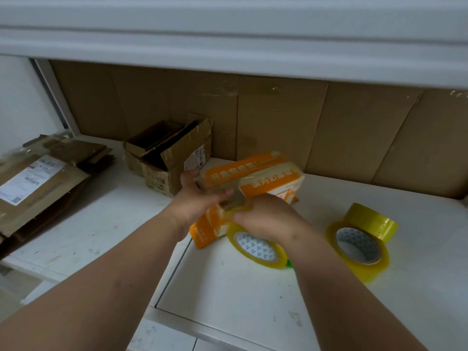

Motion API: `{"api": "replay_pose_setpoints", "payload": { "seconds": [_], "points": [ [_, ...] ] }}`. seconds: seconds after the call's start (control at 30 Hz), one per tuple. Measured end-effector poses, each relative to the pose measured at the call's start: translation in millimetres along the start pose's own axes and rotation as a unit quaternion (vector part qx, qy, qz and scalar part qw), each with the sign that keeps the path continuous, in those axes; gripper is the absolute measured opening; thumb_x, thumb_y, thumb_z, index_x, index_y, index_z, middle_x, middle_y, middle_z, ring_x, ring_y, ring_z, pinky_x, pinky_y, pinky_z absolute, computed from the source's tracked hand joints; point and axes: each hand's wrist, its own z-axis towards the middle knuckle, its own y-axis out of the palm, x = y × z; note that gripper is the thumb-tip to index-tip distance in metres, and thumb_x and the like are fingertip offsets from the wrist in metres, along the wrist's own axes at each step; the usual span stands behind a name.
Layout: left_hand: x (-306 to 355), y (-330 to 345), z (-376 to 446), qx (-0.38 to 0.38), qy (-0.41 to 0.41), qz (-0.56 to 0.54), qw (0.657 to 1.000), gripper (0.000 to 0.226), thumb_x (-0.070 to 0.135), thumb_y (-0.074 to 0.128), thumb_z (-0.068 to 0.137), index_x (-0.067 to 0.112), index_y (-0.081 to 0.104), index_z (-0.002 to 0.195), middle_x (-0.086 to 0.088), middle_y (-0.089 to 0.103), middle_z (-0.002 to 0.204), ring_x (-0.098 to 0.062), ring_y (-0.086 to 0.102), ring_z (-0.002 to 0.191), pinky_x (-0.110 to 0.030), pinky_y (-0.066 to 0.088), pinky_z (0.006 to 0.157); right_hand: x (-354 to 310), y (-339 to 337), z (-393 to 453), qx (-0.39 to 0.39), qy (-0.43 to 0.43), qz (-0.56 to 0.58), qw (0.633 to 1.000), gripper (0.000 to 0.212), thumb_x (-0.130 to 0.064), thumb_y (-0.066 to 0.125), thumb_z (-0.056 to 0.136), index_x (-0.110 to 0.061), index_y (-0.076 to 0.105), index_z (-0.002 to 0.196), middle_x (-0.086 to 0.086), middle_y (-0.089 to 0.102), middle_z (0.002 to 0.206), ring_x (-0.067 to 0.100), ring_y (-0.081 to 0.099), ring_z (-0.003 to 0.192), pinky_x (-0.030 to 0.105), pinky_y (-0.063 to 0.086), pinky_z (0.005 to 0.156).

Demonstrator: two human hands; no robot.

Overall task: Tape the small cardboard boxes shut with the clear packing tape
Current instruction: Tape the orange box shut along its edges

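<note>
An orange and white cardboard box (255, 178) lies tilted on the white table (228, 300), wrapped partly in clear tape. My left hand (196, 198) grips the box's near end, thumb on its side. My right hand (268, 219) holds a roll of clear yellowish packing tape (255, 247) against the box's lower end, and a strip of tape runs from the roll up onto the box between my hands. My right fingers are mostly hidden behind the hand.
Two more tape rolls (359, 249) lie at the right, one leaning on the other. An open brown carton (167, 158) stands behind the box. Flattened cartons (43, 183) are stacked at the left. Cardboard sheets (329, 127) line the back wall under a shelf.
</note>
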Motion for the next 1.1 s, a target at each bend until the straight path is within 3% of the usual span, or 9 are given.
{"api": "replay_pose_setpoints", "payload": {
  "seconds": [0.17,0.23,0.33,0.43,0.57,0.67,0.8,0.93,1.1],
  "points": [
    [-16,-9,5,0.083,0.092,0.136,0.983,0.118,0.062,0.083,0.053,0.030,0.025,0.151,-0.001,0.033,0.152,-0.022,0.036,0.139,-0.043,0.040,0.110,-1,15,-9,-0.029,-0.016,0.164,0.986,0.019,-0.023,0.057,0.085,-0.013,0.067,0.097,0.003,0.065,0.094,0.023,0.062,0.093,0.031,0.048,0.073],
    [-16,-7,2,0.127,0.209,0.229,0.942,0.090,0.058,0.073,0.063,0.026,0.044,0.142,-0.007,0.040,0.141,-0.026,0.041,0.130,-0.045,0.043,0.106,3,20,-11,-0.024,-0.007,0.231,0.973,0.020,-0.018,0.060,0.083,-0.011,0.068,0.101,0.007,0.068,0.098,0.025,0.064,0.094,0.033,0.050,0.076],
    [-14,-3,-2,0.070,0.305,0.321,0.894,0.052,0.056,0.056,0.079,0.018,0.073,0.111,-0.001,0.063,0.118,-0.022,0.060,0.108,-0.043,0.053,0.090,15,32,-14,-0.013,0.003,0.289,0.957,0.049,-0.035,0.068,0.075,-0.020,0.065,0.122,0.003,0.067,0.117,0.022,0.064,0.106,0.040,0.054,0.093],
    [-18,-7,0,0.050,0.285,0.358,0.888,0.060,0.064,0.051,0.078,0.022,0.073,0.115,0.006,0.064,0.125,-0.015,0.061,0.113,-0.037,0.050,0.095,29,38,-20,0.027,0.020,0.345,0.938,0.038,-0.038,0.072,0.084,-0.027,0.062,0.119,-0.006,0.067,0.114,0.014,0.066,0.101,0.035,0.056,0.088],
    [-17,-10,6,0.037,0.276,0.376,0.884,0.046,0.048,0.059,0.086,0.025,0.067,0.126,0.010,0.059,0.134,-0.011,0.055,0.122,-0.032,0.047,0.099,36,50,-28,0.004,0.022,0.465,0.885,0.020,-0.028,0.071,0.084,-0.020,0.073,0.102,-0.003,0.073,0.108,0.018,0.067,0.103,0.038,0.054,0.092],
    [-14,-8,11,0.032,0.265,0.383,0.884,0.039,0.038,0.063,0.093,0.024,0.064,0.130,0.010,0.055,0.138,-0.011,0.053,0.124,-0.033,0.046,0.099,34,60,-36,-0.013,0.017,0.514,0.858,0.015,-0.024,0.070,0.084,-0.013,0.075,0.092,0.005,0.073,0.090,0.022,0.066,0.088,0.033,0.051,0.075],
    [-9,-11,16,0.001,0.244,0.406,0.881,0.042,0.044,0.056,0.095,0.026,0.062,0.132,0.011,0.051,0.142,-0.015,0.051,0.127,-0.043,0.043,0.103,34,79,-48,-0.015,0.023,0.625,0.781,0.037,-0.028,0.065,0.084,-0.001,0.069,0.109,0.023,0.071,0.110,0.041,0.065,0.108,0.051,0.049,0.100],
    [-4,-11,18,-0.020,0.236,0.425,0.874,0.040,0.039,0.056,0.097,0.026,0.060,0.134,0.011,0.049,0.145,-0.015,0.048,0.130,-0.044,0.042,0.105,37,94,-57,0.007,0.007,0.616,0.788,0.037,-0.033,0.066,0.078,-0.006,0.073,0.103,0.023,0.069,0.110,0.043,0.063,0.108,0.053,0.046,0.102],
    [0,-16,22,-0.032,0.232,0.445,0.865,0.041,0.036,0.052,0.100,0.023,0.055,0.140,0.008,0.045,0.150,-0.014,0.041,0.137,-0.032,0.038,0.108,40,99,-69,-0.005,-0.029,0.625,0.780,0.051,-0.041,0.074,0.068,-0.001,0.069,0.099,0.016,0.065,0.092,0.028,0.058,0.086,0.041,0.046,0.080]
  ]
}}
